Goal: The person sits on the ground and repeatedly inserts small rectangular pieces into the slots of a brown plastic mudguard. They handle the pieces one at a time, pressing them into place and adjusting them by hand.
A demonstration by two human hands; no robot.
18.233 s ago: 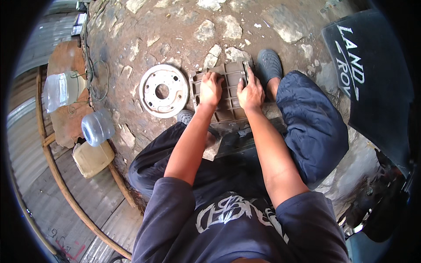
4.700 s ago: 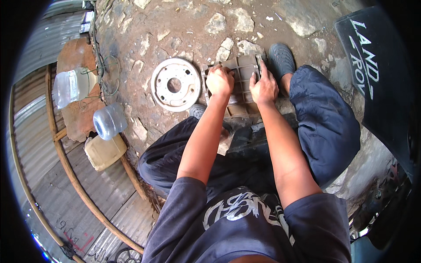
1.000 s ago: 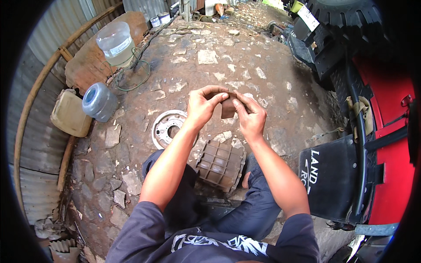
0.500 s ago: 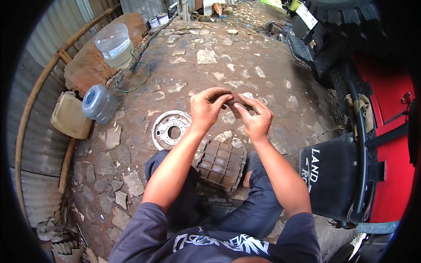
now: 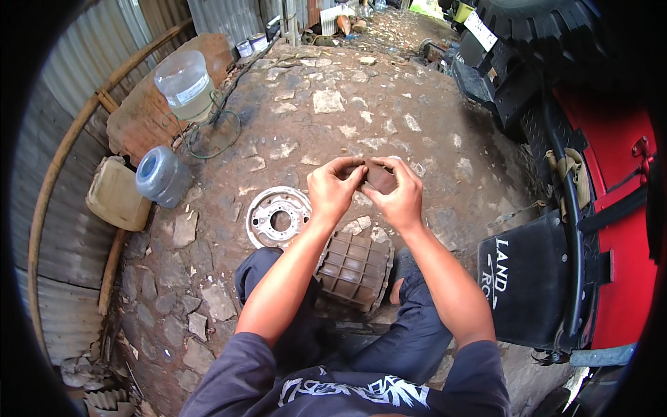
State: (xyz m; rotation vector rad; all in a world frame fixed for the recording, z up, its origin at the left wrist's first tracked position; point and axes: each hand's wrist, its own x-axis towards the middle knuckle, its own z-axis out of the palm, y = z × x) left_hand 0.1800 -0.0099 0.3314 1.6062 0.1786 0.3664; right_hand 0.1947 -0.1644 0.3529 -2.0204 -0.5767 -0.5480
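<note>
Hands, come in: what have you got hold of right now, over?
Left hand and right hand both pinching a small brown piece, raised. Ribbed metal cover on the stone ground, untouched. Round metal plate beside it. Nothing between.

Wears a dark navy short-sleeved T-shirt with a pale, sketchy printed design across the chest (upside down from this view). Bare from the sleeve hems down to the left hand (image 5: 332, 189) and right hand (image 5: 397, 197), with no gloves, watch or rings visible. Has dark blue loose trousers, creased at the knees
</note>
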